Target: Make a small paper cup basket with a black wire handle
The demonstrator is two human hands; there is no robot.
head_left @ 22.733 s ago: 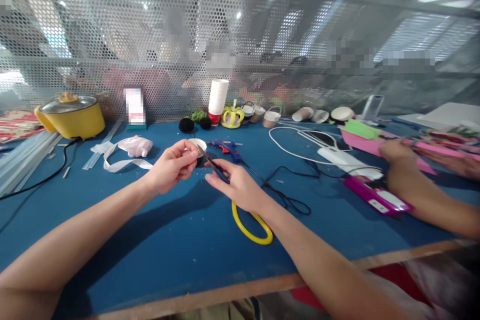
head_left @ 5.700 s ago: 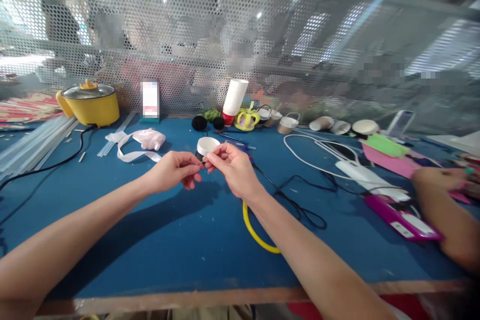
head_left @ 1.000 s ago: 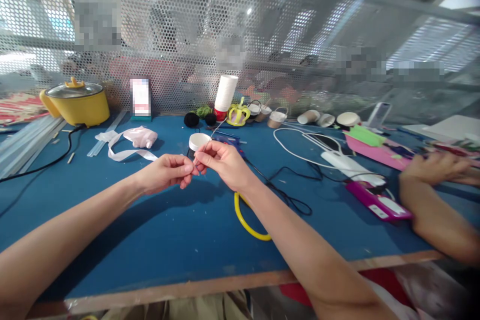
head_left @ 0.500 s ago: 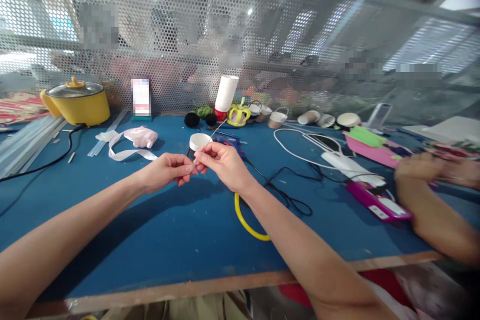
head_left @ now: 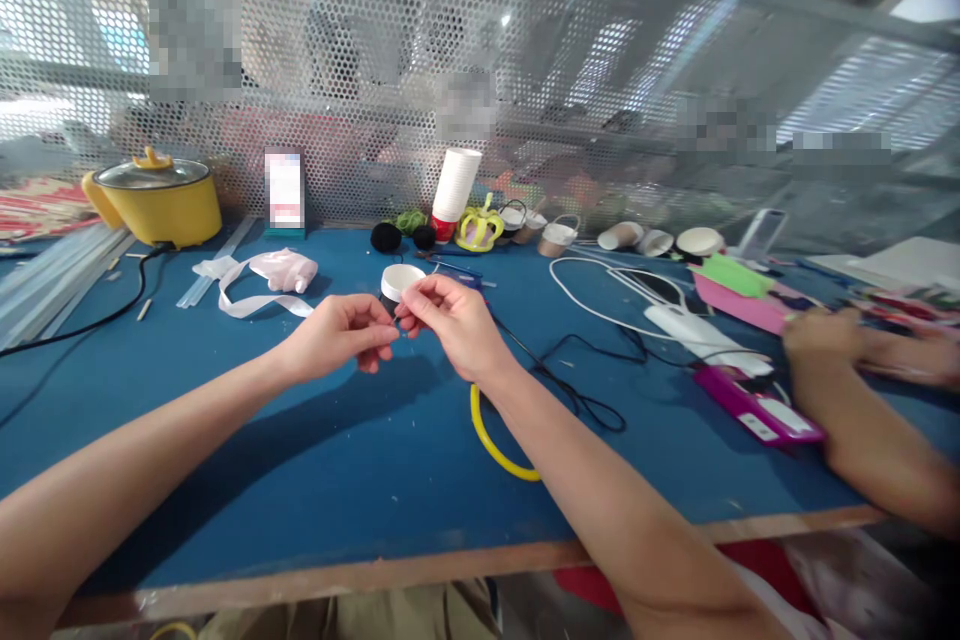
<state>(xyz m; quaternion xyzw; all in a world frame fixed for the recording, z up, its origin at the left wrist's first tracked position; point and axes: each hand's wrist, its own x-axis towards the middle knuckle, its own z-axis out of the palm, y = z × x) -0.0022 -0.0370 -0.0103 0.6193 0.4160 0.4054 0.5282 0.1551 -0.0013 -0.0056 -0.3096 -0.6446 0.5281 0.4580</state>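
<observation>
Both of my hands are raised over the blue table in front of a paper cup with a white rim and dark body (head_left: 403, 282). My left hand (head_left: 349, 332) is closed in a pinch, thumb against fingers. My right hand (head_left: 450, 318) pinches too, its fingertips almost touching the left ones. A thin wire-like strand (head_left: 396, 319) shows in the small gap between them; most of it is hidden by the fingers. Just behind my right hand lies a blue tool (head_left: 463, 275), partly covered. A yellow ring (head_left: 491, 445) lies under my right forearm.
White ribbon (head_left: 259, 303) and a pink bundle lie at left, near a yellow electric pot (head_left: 161, 205). Stacked paper cups (head_left: 456, 182) and a yellow crown-like piece (head_left: 478, 225) stand at the back. Cables and a purple box (head_left: 754, 407) lie right, beside another person's arm (head_left: 855, 400).
My right hand has shifted slightly right, and the fingertips are a little farther apart. The strand that stuck up above my right hand no longer shows there.
</observation>
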